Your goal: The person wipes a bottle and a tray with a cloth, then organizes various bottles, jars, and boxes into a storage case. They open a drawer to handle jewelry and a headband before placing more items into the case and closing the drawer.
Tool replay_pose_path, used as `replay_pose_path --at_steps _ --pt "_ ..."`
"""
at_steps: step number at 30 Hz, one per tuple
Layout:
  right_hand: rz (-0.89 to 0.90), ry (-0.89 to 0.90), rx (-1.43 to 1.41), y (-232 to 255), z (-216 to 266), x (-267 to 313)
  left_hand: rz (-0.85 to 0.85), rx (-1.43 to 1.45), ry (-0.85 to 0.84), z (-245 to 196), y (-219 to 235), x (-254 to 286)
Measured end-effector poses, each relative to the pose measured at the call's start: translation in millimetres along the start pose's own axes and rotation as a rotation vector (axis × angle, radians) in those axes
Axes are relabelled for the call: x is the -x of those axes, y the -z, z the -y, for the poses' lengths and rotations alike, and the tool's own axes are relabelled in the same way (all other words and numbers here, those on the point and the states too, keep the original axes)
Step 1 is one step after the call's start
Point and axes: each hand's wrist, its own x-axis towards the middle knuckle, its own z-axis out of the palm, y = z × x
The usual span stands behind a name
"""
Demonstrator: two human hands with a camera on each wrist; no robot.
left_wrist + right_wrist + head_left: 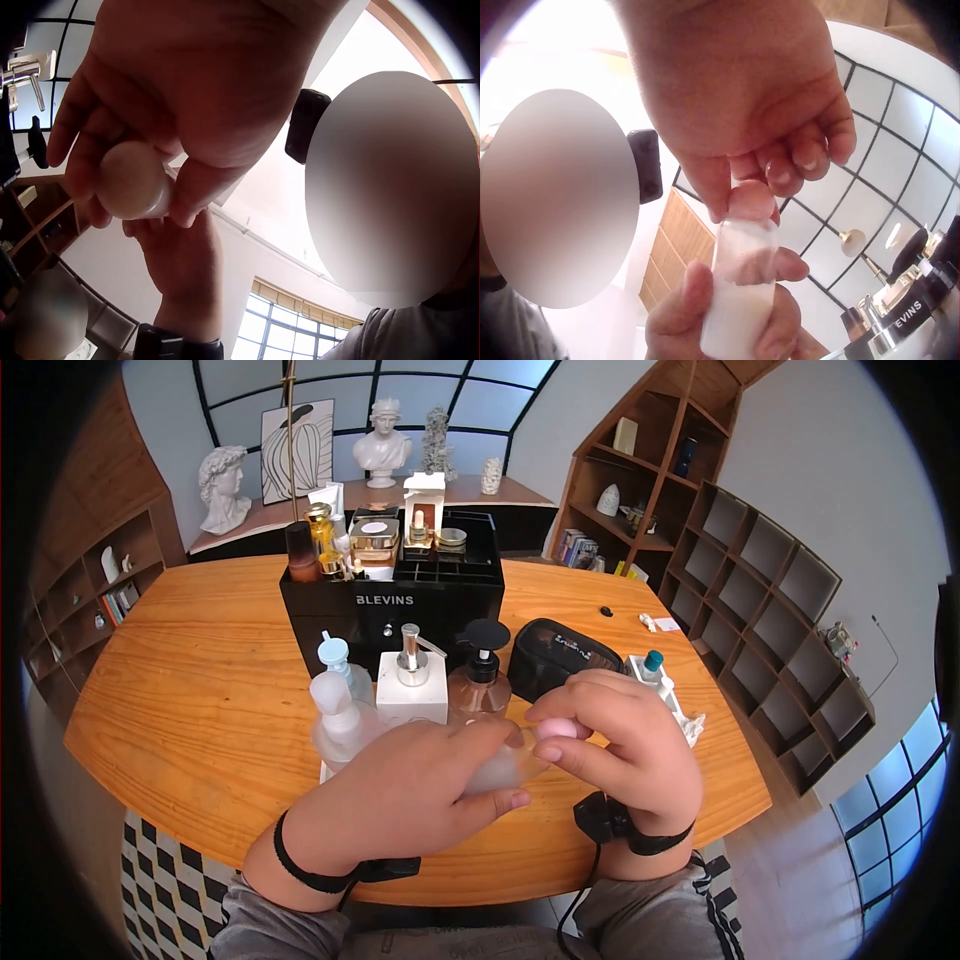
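Note:
My left hand (400, 785) grips a small translucent bottle (735, 326) around its body, with white contents showing low inside it. At the bottle's top, my right hand (640, 750) pinches a rounded pink cap (557, 729) between thumb and fingers. Seen from the left wrist, the round bottle base (133, 181) faces the camera. Beyond the left hand stand a white pump bottle (343, 718), a white square dispenser (412, 695) and a brown pump bottle (478, 692) with a black pump. Past the right hand's knuckles lies a black zipped pouch (560, 660).
Behind the pump bottles, a black BLEVINS organizer (330, 615) holds several cosmetic bottles and jars. A white holder (678, 705) with a teal-capped bottle (652, 665) stands right of the pouch. Small items lie near the right edge of the wooden table (190, 690).

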Motion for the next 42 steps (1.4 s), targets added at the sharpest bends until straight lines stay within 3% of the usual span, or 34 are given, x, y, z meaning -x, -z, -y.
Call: replay_pose_path --at_steps 5,8,11,14,21,32,38,42 --pt "-0.073 0.205 -0.072 -5 -10 -2 -0.001 0.047 0.055 -1 4 -1" --pt "-0.157 0.228 -0.098 -10 -11 -1 -0.036 0.044 0.036 3 2 1" --pt "-0.170 0.189 -0.125 -9 -4 -3 -0.054 0.031 -0.017 8 -1 0" --pt "0.005 -0.072 -0.044 -2 3 0 -0.038 0.018 -0.011 5 -1 0" --pt "-0.032 0.144 -0.048 -6 -7 -2 0.036 -0.011 0.103 0 7 1" --pt "-0.022 0.299 -0.092 -6 -10 -7 0.034 -0.011 0.072 1 16 3" --pt "-0.067 0.100 -0.101 -8 0 -5 0.043 -0.007 0.024 5 15 5" --pt "0.052 -0.004 -0.038 -5 -2 -2 0.067 -0.090 0.061 -2 17 6"
